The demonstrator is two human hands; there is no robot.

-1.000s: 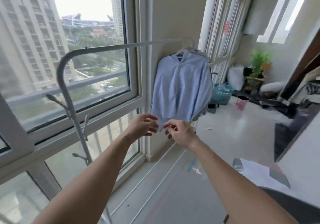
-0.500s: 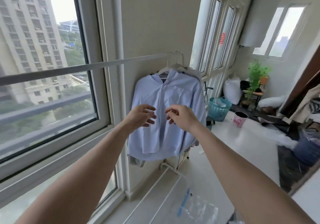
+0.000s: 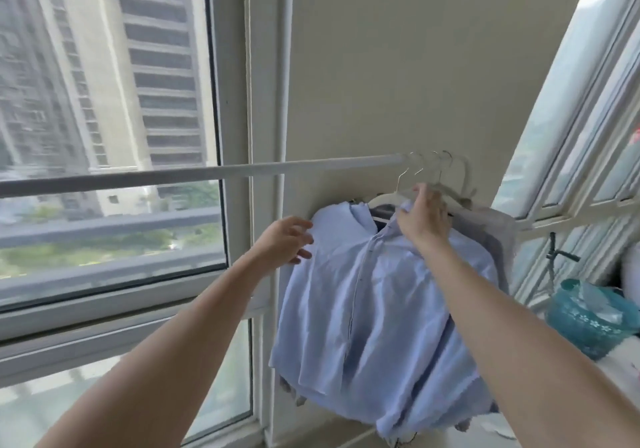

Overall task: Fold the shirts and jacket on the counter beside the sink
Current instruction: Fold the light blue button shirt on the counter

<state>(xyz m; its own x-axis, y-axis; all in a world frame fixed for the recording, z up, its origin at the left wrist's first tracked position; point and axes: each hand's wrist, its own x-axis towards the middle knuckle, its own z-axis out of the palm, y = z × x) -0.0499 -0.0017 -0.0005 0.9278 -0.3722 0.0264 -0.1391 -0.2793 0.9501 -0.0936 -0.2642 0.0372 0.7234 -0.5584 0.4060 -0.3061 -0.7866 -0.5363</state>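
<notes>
A light blue button shirt (image 3: 374,309) hangs on a white hanger (image 3: 384,199) from a grey rail (image 3: 207,174). My right hand (image 3: 424,219) is at the shirt's collar, its fingers curled round the hanger's top. My left hand (image 3: 285,239) reaches toward the shirt's left shoulder with fingers spread, at the fabric's edge and holding nothing. Behind the blue shirt hangs a grey garment (image 3: 491,229) on further wire hangers (image 3: 440,167).
A large window (image 3: 104,136) fills the left, a beige wall (image 3: 398,66) stands behind the rail, more windows (image 3: 581,101) are at the right. A teal basket (image 3: 588,319) sits low right beside a tap (image 3: 554,257).
The view has closed in on the hanging shirt. My right hand rose from the shirt's front to the hanger at the collar. My left hand moved up toward the left shoulder.
</notes>
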